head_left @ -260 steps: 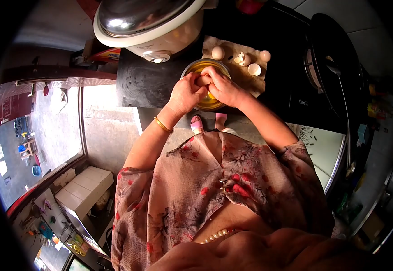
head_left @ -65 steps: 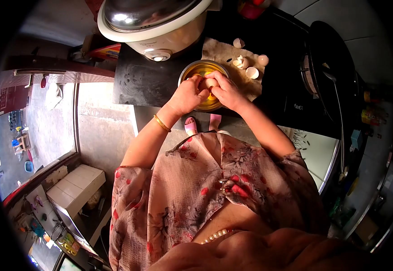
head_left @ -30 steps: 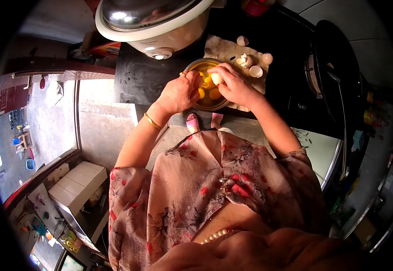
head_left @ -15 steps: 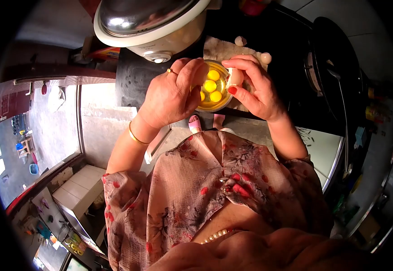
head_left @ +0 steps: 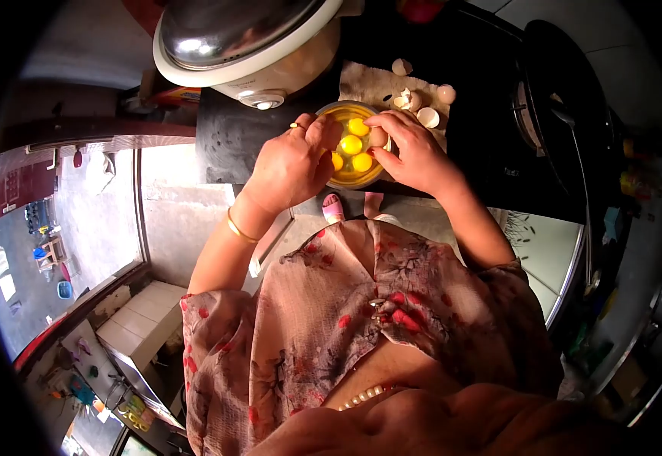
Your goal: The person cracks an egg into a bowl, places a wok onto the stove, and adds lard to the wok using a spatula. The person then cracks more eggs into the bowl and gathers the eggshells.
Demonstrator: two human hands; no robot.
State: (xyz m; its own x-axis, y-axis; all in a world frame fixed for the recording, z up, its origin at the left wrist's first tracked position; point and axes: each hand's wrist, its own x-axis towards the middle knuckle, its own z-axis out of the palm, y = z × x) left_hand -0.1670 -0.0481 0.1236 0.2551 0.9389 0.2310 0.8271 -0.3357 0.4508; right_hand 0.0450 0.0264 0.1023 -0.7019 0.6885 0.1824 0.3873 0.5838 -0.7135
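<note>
A round metal bowl [head_left: 351, 182] stands on the dark counter, with several yellow egg yolks [head_left: 352, 144] in clear egg white inside. My right hand [head_left: 414, 152] is at the bowl's right side, its thumb and fingers closed on a piece of eggshell [head_left: 378, 137]. At the left rim is my left hand [head_left: 293, 163], its fingers curled round a shell piece [head_left: 332, 135] that they partly hide. Behind my right hand, broken eggshells [head_left: 428, 117] lie on a brown cloth [head_left: 357, 76].
A cream electric cooker [head_left: 270, 83] with a metal lid stands at the back left of the counter [head_left: 232, 140]. On the right are a dark stove and a large black wok [head_left: 566, 99] with a long-handled ladle [head_left: 580, 175]. A white tiled ledge [head_left: 137, 319] is at lower left.
The egg between my hands has been parted into shell pieces, and my hands have moved apart to either side of the bowl. Since the last frame, my right hand has drawn slightly left.
</note>
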